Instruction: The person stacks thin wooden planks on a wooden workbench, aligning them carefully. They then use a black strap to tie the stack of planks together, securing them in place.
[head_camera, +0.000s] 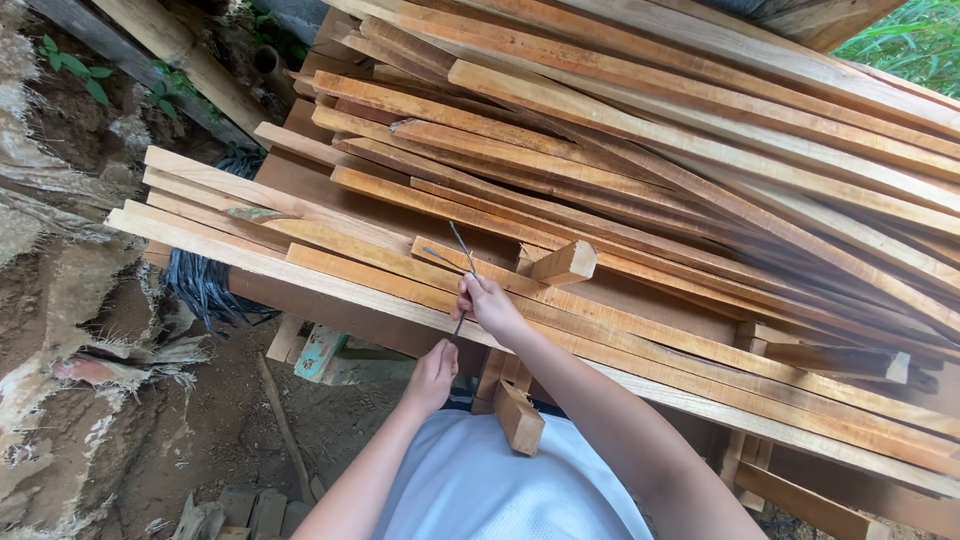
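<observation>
Here, a thin metal tool with two slim prongs is gripped in the closed right hand, held over long wooden slats stacked on a workbench. The left hand is curled shut just below, at the tool's lower end. A small wood block lies just beside the right hand.

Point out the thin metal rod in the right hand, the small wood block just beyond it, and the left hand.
thin metal rod (460, 240): head view, upper shaft.
small wood block (565, 263): head view, top face.
left hand (432, 375): head view, back of hand.
</observation>
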